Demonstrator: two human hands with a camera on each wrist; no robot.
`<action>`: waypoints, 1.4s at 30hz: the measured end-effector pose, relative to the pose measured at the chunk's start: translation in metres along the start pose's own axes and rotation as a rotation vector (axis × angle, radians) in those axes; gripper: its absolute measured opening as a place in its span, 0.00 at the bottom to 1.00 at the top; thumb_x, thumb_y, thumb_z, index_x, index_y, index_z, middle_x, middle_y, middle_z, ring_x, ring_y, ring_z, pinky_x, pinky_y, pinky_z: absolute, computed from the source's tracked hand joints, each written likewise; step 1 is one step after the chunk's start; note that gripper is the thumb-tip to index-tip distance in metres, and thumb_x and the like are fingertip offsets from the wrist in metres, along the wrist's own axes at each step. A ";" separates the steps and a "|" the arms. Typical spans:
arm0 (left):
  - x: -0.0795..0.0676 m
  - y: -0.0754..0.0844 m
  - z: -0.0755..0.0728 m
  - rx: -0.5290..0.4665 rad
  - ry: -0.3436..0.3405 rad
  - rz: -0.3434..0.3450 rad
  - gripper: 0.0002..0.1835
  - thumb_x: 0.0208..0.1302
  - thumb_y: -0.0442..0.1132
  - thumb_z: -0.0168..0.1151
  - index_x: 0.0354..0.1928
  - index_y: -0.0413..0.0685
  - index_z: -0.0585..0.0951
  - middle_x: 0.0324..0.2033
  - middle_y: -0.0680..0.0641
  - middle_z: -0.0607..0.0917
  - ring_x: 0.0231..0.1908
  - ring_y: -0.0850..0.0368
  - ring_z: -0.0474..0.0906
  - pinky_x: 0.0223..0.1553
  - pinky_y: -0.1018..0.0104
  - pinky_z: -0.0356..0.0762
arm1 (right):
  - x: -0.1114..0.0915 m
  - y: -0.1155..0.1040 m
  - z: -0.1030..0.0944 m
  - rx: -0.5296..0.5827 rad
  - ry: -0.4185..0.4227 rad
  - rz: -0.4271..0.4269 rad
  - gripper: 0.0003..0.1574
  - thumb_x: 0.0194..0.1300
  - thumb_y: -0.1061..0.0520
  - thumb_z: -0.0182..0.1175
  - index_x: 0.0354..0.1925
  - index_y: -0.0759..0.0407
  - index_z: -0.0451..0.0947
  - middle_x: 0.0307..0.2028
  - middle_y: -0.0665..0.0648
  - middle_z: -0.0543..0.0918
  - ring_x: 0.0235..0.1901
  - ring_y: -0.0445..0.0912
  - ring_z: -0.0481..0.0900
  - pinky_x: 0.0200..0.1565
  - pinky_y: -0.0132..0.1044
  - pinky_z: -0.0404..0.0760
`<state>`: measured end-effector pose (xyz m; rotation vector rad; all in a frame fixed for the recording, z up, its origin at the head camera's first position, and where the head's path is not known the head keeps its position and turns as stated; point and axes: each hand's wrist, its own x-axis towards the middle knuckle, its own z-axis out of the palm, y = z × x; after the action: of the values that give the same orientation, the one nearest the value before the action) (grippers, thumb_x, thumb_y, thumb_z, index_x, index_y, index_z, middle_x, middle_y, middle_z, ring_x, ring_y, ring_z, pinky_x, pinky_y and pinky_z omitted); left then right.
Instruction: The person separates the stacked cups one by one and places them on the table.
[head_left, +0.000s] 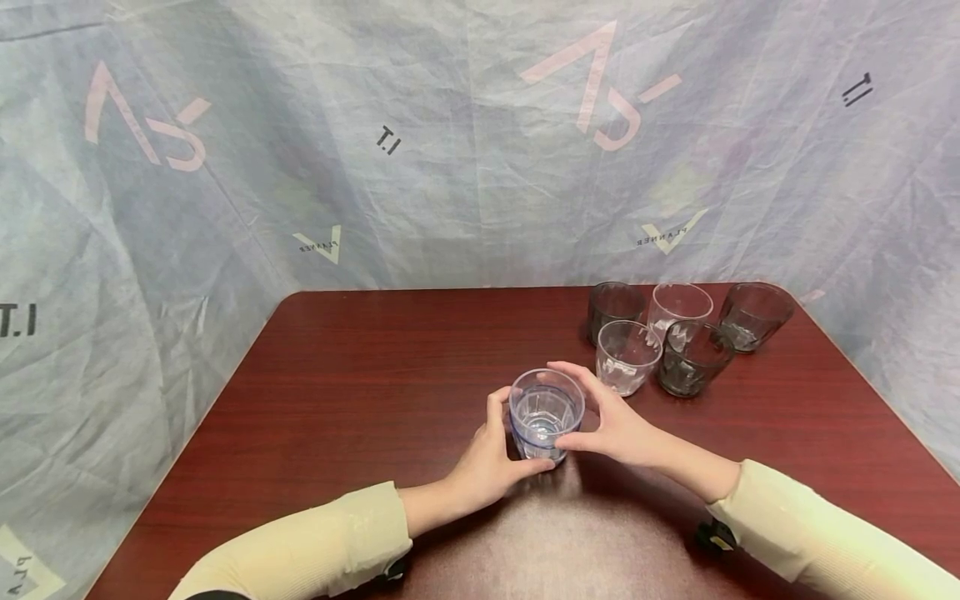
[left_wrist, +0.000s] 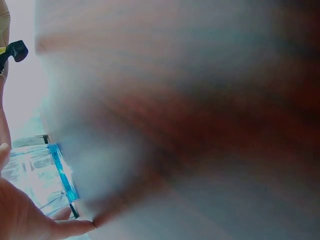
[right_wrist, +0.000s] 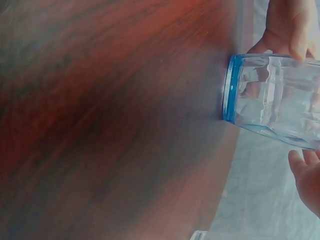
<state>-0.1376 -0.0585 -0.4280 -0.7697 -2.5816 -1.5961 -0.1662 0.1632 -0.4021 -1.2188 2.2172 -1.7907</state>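
A clear drinking glass with a blue-tinted base (head_left: 546, 417) stands upright between both hands near the middle of the table; a second bluish ring shows inside its rim, and I cannot tell if another glass is nested there. My left hand (head_left: 483, 467) holds its lower left side, thumb in front and fingers behind. Around the upper right side curves my right hand (head_left: 618, 425), thumb at the near rim and forefinger at the far rim. The right wrist view shows the glass (right_wrist: 275, 100) side-on, with the left hand (right_wrist: 287, 30) on its far side.
Behind the right hand stand two clear glasses (head_left: 628, 358) (head_left: 678, 300) and three dark smoky ones, a dark glass (head_left: 693, 362) being nearest. The red-brown table (head_left: 360, 358) ends at a grey printed curtain (head_left: 450, 208).
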 end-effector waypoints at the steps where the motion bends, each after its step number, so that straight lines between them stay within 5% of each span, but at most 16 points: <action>1: 0.000 0.000 0.000 0.002 -0.001 -0.003 0.51 0.48 0.42 0.79 0.66 0.54 0.52 0.57 0.47 0.76 0.49 0.57 0.77 0.52 0.55 0.72 | 0.000 0.000 0.000 -0.004 -0.001 -0.008 0.54 0.52 0.71 0.70 0.71 0.63 0.53 0.65 0.68 0.68 0.63 0.51 0.68 0.59 0.32 0.68; 14: 0.001 0.001 0.000 0.012 0.008 0.000 0.52 0.47 0.43 0.79 0.67 0.54 0.52 0.57 0.46 0.76 0.49 0.57 0.77 0.53 0.56 0.72 | 0.000 -0.002 0.000 0.001 0.003 -0.007 0.53 0.53 0.72 0.70 0.69 0.73 0.50 0.65 0.68 0.68 0.64 0.50 0.67 0.61 0.31 0.65; 26: 0.001 0.000 0.001 -0.001 0.011 0.007 0.51 0.48 0.44 0.79 0.66 0.53 0.52 0.55 0.45 0.77 0.50 0.55 0.78 0.53 0.53 0.72 | 0.002 -0.009 -0.004 -0.006 0.025 -0.005 0.53 0.54 0.74 0.68 0.71 0.64 0.52 0.64 0.68 0.68 0.64 0.49 0.67 0.62 0.32 0.64; 31: 0.001 0.001 0.001 -0.022 0.008 0.007 0.50 0.47 0.42 0.79 0.65 0.53 0.53 0.56 0.46 0.77 0.49 0.54 0.79 0.53 0.54 0.72 | 0.004 -0.016 -0.010 0.001 0.052 -0.047 0.53 0.53 0.76 0.66 0.71 0.66 0.51 0.64 0.70 0.68 0.63 0.54 0.69 0.62 0.37 0.65; 42: 0.000 0.001 0.000 -0.068 -0.007 0.000 0.50 0.48 0.40 0.79 0.66 0.48 0.53 0.56 0.42 0.77 0.49 0.49 0.80 0.53 0.58 0.72 | 0.005 -0.035 -0.034 0.226 0.142 -0.237 0.47 0.63 0.68 0.62 0.69 0.78 0.46 0.65 0.71 0.66 0.66 0.53 0.64 0.64 0.43 0.63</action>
<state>-0.1373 -0.0581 -0.4268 -0.7803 -2.5445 -1.6920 -0.1672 0.1868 -0.3588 -1.3930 1.9322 -2.2094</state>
